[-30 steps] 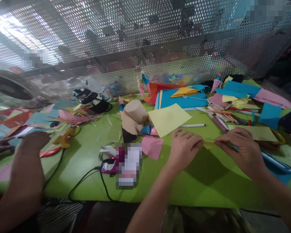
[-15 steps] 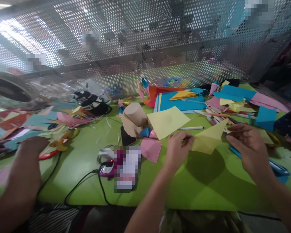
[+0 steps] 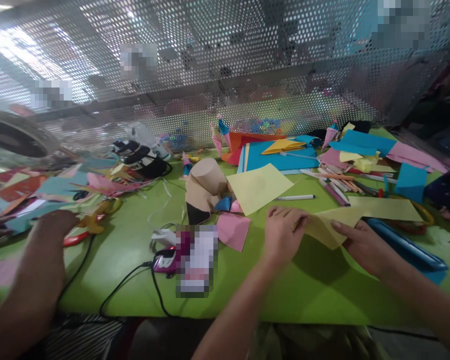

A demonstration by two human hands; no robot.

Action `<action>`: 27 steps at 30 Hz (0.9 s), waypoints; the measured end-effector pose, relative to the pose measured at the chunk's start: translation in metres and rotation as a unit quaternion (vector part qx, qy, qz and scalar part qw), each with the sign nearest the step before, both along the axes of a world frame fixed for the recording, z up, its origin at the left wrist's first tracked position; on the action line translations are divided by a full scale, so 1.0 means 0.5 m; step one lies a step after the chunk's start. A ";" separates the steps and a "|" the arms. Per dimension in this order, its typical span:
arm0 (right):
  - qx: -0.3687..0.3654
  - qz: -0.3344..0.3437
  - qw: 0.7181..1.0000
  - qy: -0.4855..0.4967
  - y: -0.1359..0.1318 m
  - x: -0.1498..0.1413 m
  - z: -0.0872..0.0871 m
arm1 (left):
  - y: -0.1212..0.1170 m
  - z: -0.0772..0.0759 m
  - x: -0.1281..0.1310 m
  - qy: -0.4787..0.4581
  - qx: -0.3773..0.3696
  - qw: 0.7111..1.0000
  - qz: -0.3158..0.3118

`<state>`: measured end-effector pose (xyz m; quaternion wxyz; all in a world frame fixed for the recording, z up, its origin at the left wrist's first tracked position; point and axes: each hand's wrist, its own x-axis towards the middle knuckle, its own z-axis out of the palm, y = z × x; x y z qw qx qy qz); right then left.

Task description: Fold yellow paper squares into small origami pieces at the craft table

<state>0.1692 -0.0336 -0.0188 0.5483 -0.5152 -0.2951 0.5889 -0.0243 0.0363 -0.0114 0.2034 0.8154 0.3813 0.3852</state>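
A small sheet of pale yellow paper [image 3: 328, 229] is held above the green table [image 3: 315, 295]. My left hand [image 3: 287, 232] pinches its left side between thumb and fingers. My right hand [image 3: 363, 245] grips the paper's right side, thumb on top and the other fingers mostly hidden beneath. Beyond my hands, a larger yellow sheet [image 3: 260, 187] lies near a white marker [image 3: 296, 197]. A yellow strip [image 3: 390, 209] rests behind my right hand, next to a blue case [image 3: 407, 245].
A co-worker's arm [image 3: 33, 265] reaches in at left beside yellow-handled scissors [image 3: 97, 220]. A tan paper roll [image 3: 208, 180], a pink paper square [image 3: 233, 231], a phone [image 3: 198, 260] and black cables [image 3: 125, 282] lie left of my hands. A perforated metal panel [image 3: 210, 65] stands behind.
My right hand has moved down and left and now grips the paper's right side. The paper has dropped lower and flatter, and my left hand has shifted slightly right.
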 end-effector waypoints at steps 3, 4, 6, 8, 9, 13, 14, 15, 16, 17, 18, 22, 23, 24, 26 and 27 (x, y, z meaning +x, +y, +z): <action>0.002 -0.041 0.999 -0.011 0.003 -0.005 -0.002 | -0.001 -0.006 0.002 0.017 0.013 1.000 0.013; 0.004 -0.037 0.999 -0.003 0.003 -0.006 -0.003 | -0.001 -0.007 0.002 0.019 0.019 1.000 0.015; -0.002 -0.010 1.000 0.024 0.004 -0.006 -0.004 | -0.002 -0.007 0.003 0.020 0.033 0.999 0.014; -0.014 0.008 0.999 0.046 0.004 -0.004 -0.007 | -0.004 -0.005 0.003 0.021 0.043 0.999 0.012; -0.017 0.007 0.999 0.050 0.004 -0.003 -0.009 | -0.005 -0.004 0.004 0.021 0.045 0.999 0.012; -0.002 -0.004 0.999 0.054 0.006 0.001 -0.024 | -0.009 -0.003 0.006 0.025 0.052 0.998 0.010; 0.007 -0.001 0.999 0.054 0.006 0.001 -0.027 | -0.009 -0.004 0.007 0.027 0.058 0.998 0.011; 0.014 0.005 0.999 0.053 0.006 0.002 -0.030 | -0.010 -0.004 0.007 0.031 0.066 0.997 0.013; 0.019 0.012 0.998 0.051 0.007 0.002 -0.032 | -0.011 -0.004 0.008 0.036 0.074 0.996 0.015; 0.023 0.017 0.998 0.051 0.008 0.002 -0.034 | -0.012 -0.003 0.008 0.042 0.082 0.996 0.016; 0.023 0.021 0.998 0.054 0.008 0.003 -0.034 | -0.013 -0.002 0.008 0.048 0.087 0.995 0.017; 0.013 0.010 0.998 0.066 0.011 0.008 -0.035 | -0.015 0.002 0.008 0.056 0.099 0.993 0.016; 0.012 0.005 0.998 0.062 0.011 0.009 -0.036 | -0.016 0.002 0.008 0.056 0.100 0.993 0.017; 0.011 0.001 0.998 0.057 0.011 0.010 -0.037 | -0.016 0.003 0.008 0.056 0.102 0.993 0.019; 0.011 -0.003 0.999 0.048 0.009 0.010 -0.040 | -0.017 0.003 0.008 0.057 0.105 0.993 0.023; 0.011 -0.002 0.999 0.044 0.008 0.010 -0.041 | -0.017 0.004 0.008 0.058 0.105 0.992 0.025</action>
